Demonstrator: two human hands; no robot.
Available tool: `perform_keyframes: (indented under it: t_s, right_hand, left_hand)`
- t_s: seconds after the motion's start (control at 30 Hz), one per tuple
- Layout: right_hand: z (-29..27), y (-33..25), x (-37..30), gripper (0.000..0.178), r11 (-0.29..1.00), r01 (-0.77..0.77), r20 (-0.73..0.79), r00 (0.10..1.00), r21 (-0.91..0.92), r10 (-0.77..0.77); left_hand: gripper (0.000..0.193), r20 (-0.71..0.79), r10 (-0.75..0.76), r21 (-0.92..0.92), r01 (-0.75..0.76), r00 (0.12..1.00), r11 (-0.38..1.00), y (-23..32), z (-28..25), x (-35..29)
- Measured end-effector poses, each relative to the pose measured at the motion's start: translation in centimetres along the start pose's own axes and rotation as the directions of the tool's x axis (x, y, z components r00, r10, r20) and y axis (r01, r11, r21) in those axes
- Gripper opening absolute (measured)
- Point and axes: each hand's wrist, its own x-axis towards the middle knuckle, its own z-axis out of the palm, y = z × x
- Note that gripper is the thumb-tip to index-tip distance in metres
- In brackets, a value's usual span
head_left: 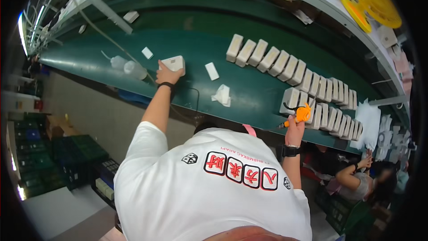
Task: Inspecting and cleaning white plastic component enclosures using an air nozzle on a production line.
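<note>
Two-handed work at a long green surface (196, 40), seen from above. The left hand (169, 74) grips a white case (177, 61) by its near left side, fingers curled over the edge; the case rests on the left part of the surface and bears a small grey patch on top. The right hand (294, 129), well apart from it, is closed around an orange tool (304, 114) with a dark tip pointing left; the tool is held in front of the near row of cases (324, 116), at the surface's near edge. Behind this row runs a far row of cases (297, 71), likewise pale and standing side by side. Between the left hand and the rows lie a white rectangular block (211, 71) and, nearer the edge, a crumpled white cloth (221, 95). A smaller white block (147, 53) lies just beyond and left of the gripped case, and a translucent bottle (134, 69) lies to the left of the hand. White plastic sheeting (369, 122) covers the right end, near which another person (354, 180) sits. Stacked green crates (73, 151) stand at lower left.
</note>
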Motion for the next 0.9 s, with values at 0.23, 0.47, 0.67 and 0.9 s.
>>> perform_keyframes:
  t_s: [0.23, 0.47, 0.67, 0.9]
  right_hand:
    - [10.4, -2.1, -6.6, 0.02, 0.981, 0.08, 0.099, 0.993, -0.175, -0.064]
    - [17.6, -0.6, -8.9, 0.025, 0.947, 0.099, 0.101, 0.992, -0.306, -0.071]
    - [24.7, -1.1, -9.5, 0.028, 0.67, 0.251, 0.404, 0.911, -0.699, 0.08]
    - [28.5, -6.4, -9.6, 0.027, 0.579, 0.261, 0.474, 0.844, -0.773, 0.252]
  left_hand:
    - [0.125, 0.111, 0.04, -0.168, -0.021, 0.993, 0.986, -7.1, 0.3, -0.1]
    - [0.125, 0.061, 0.685, -0.215, -0.66, 0.726, 0.72, -12.1, 0.5, 5.4]
    - [0.121, 0.169, 0.698, -0.407, -0.596, 0.695, 0.692, -11.5, 1.6, 5.7]
    - [0.104, -0.104, 0.748, -0.651, -0.613, 0.656, 0.447, -10.3, -7.6, 0.2]
